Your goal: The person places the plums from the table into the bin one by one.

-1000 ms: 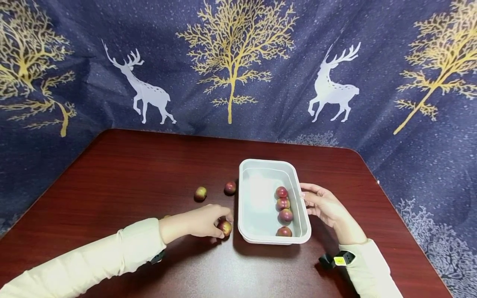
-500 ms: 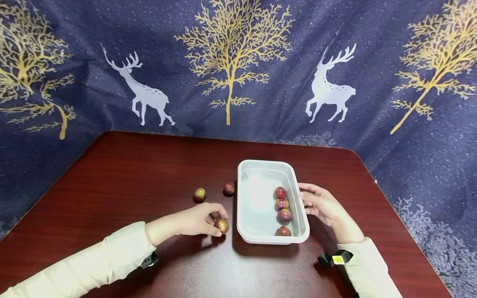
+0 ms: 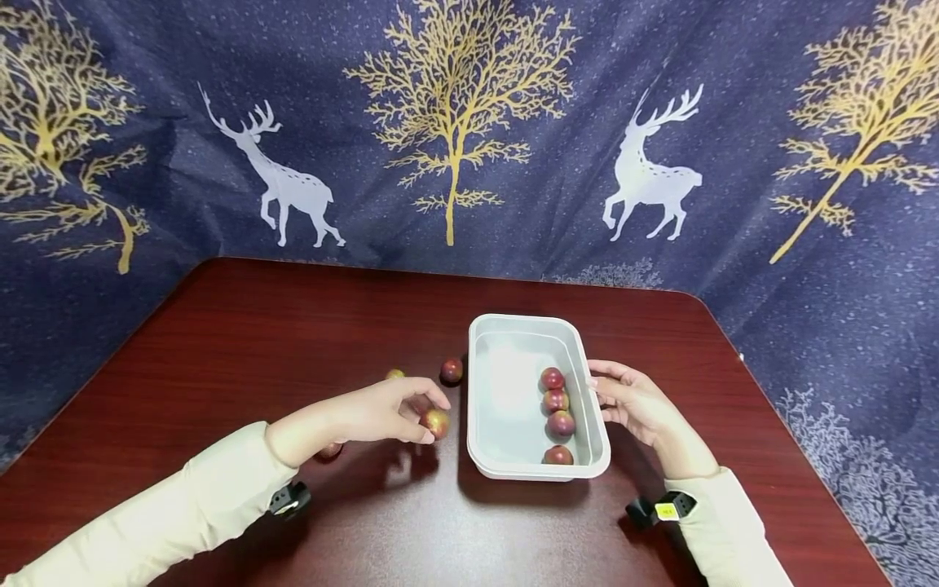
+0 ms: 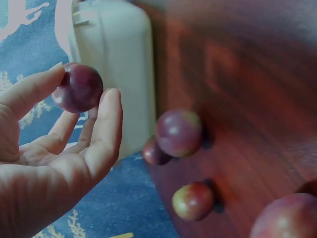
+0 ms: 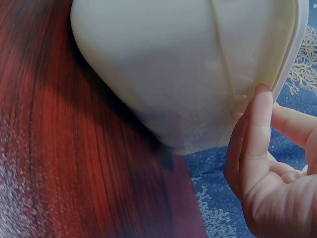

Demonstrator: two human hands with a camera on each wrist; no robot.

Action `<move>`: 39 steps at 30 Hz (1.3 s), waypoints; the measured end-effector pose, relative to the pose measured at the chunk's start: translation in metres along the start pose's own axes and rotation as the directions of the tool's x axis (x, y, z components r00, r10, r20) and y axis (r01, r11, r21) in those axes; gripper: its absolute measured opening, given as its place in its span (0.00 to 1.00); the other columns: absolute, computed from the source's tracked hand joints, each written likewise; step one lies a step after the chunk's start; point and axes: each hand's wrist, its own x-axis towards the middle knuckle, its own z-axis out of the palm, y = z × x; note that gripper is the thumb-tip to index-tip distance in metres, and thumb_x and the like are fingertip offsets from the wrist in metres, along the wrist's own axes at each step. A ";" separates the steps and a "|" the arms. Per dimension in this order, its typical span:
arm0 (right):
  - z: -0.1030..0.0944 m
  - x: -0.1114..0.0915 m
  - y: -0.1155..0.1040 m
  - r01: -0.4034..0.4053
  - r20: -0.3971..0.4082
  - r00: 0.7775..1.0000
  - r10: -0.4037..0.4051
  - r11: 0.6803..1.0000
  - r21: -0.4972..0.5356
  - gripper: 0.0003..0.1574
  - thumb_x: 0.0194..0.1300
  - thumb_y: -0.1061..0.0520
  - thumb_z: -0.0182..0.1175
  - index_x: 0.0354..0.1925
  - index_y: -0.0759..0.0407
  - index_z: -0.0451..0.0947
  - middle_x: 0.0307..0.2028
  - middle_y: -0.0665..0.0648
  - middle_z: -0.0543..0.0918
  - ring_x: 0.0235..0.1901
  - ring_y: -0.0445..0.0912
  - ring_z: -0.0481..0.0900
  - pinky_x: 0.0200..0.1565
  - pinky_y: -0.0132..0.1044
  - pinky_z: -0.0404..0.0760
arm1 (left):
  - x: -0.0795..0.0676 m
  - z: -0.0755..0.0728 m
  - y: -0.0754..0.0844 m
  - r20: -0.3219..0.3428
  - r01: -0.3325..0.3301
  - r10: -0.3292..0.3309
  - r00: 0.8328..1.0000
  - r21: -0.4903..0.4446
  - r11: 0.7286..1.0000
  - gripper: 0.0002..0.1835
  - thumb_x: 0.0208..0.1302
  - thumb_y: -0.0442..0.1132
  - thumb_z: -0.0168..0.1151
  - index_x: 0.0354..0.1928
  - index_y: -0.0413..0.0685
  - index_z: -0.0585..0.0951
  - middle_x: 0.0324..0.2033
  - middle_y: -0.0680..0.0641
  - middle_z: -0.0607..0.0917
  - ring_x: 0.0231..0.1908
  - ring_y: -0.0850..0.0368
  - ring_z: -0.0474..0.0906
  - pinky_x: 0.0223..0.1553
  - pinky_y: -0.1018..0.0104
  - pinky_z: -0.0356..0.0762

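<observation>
My left hand (image 3: 374, 412) pinches a plum (image 3: 435, 423) between thumb and fingertips, just left of the white plastic container (image 3: 487, 470). In the left wrist view this plum (image 4: 78, 88) looks dark red and is raised off the table. My right hand (image 3: 637, 408) grips the container's right rim, its fingers (image 5: 257, 124) against the outer wall and the thumb at the edge. Inside the container, several red plums (image 3: 561, 423) lie in a rough row along the right side.
On the dark red wooden table (image 3: 308, 310), one plum (image 3: 451, 370) lies close to the container's left wall. A greenish plum (image 3: 395, 374) shows behind my left hand, and another (image 3: 330, 449) is partly hidden under the wrist. A blue cloth (image 3: 513, 228) hangs behind the table.
My left hand has lifted the plum from the table and moved slightly away from me. The right hand and the container have stayed in place.
</observation>
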 end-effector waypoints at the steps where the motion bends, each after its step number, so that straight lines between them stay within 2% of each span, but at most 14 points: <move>1: 0.000 0.000 0.000 0.001 0.000 1.000 -0.001 1.000 -0.001 0.15 0.71 0.65 0.48 0.51 0.51 0.73 0.38 0.49 0.85 0.34 0.40 0.83 0.35 0.35 0.84 | 0.001 -0.001 0.002 0.003 -0.009 0.009 1.000 -0.003 1.000 0.22 0.55 0.30 0.64 0.53 0.33 0.72 0.44 0.40 0.80 0.35 0.54 0.83 0.37 0.64 0.81; 4: -0.001 -0.001 0.001 0.004 0.000 1.000 -0.004 1.000 0.000 0.15 0.71 0.65 0.48 0.51 0.51 0.73 0.38 0.49 0.85 0.34 0.40 0.83 0.35 0.35 0.84 | 0.004 -0.001 0.008 0.010 -0.010 0.010 1.000 -0.022 1.000 0.23 0.56 0.30 0.64 0.54 0.34 0.72 0.46 0.39 0.80 0.36 0.58 0.81 0.38 0.62 0.82; 8: -0.001 -0.001 0.001 0.005 0.002 1.000 -0.005 1.000 0.005 0.15 0.71 0.65 0.48 0.51 0.51 0.73 0.38 0.49 0.85 0.34 0.40 0.83 0.35 0.35 0.84 | 0.006 0.000 0.016 0.015 0.038 -0.037 0.999 -0.068 0.997 0.25 0.57 0.32 0.64 0.57 0.35 0.69 0.47 0.39 0.80 0.41 0.56 0.81 0.41 0.51 0.82; 10: 0.000 -0.001 0.001 0.005 0.000 1.000 -0.005 1.000 0.006 0.15 0.71 0.65 0.48 0.51 0.51 0.73 0.38 0.49 0.85 0.33 0.40 0.83 0.35 0.35 0.84 | 0.007 0.001 0.018 0.021 0.055 -0.053 0.998 -0.086 0.995 0.26 0.58 0.32 0.63 0.58 0.35 0.68 0.49 0.39 0.80 0.43 0.55 0.81 0.43 0.50 0.82; 13: 0.000 -0.001 0.000 0.006 -0.001 1.000 -0.006 1.000 0.005 0.15 0.71 0.65 0.48 0.51 0.52 0.72 0.38 0.49 0.85 0.33 0.40 0.83 0.36 0.35 0.84 | 0.011 0.002 0.019 0.023 0.078 -0.076 0.997 -0.134 0.988 0.26 0.60 0.32 0.63 0.59 0.35 0.67 0.49 0.38 0.80 0.45 0.54 0.80 0.44 0.52 0.82; 18: -0.001 -0.002 0.000 0.005 -0.003 1.000 -0.005 1.000 0.000 0.15 0.71 0.65 0.47 0.51 0.52 0.72 0.38 0.49 0.85 0.34 0.40 0.84 0.36 0.35 0.85 | 0.018 0.003 0.021 0.023 0.077 -0.074 0.997 -0.205 0.976 0.25 0.61 0.31 0.60 0.59 0.34 0.65 0.47 0.38 0.79 0.43 0.54 0.80 0.44 0.55 0.82; 27: -0.003 -0.003 0.001 0.003 -0.006 1.000 -0.003 1.000 0.000 0.15 0.71 0.65 0.47 0.51 0.52 0.73 0.38 0.49 0.85 0.34 0.41 0.84 0.36 0.35 0.85 | 0.035 0.008 0.028 0.019 0.066 -0.063 0.998 -0.261 0.963 0.25 0.62 0.29 0.58 0.59 0.32 0.63 0.47 0.37 0.77 0.43 0.53 0.81 0.47 0.46 0.80; 31: -0.004 -0.003 0.002 0.008 -0.005 1.000 -0.008 1.000 -0.001 0.15 0.71 0.66 0.47 0.51 0.52 0.73 0.38 0.49 0.85 0.34 0.41 0.84 0.36 0.35 0.85 | 0.041 0.011 0.035 0.008 0.067 -0.068 0.998 -0.280 0.958 0.27 0.62 0.29 0.58 0.61 0.32 0.61 0.46 0.37 0.77 0.43 0.54 0.81 0.48 0.46 0.79; 39: -0.003 0.000 0.001 0.000 -0.003 1.000 0.000 1.000 -0.005 0.15 0.71 0.65 0.48 0.52 0.53 0.72 0.38 0.49 0.85 0.33 0.40 0.83 0.36 0.35 0.85 | 0.053 0.015 0.040 -0.031 0.097 -0.112 0.993 -0.303 0.948 0.26 0.62 0.29 0.59 0.61 0.34 0.63 0.45 0.38 0.78 0.43 0.50 0.81 0.44 0.54 0.82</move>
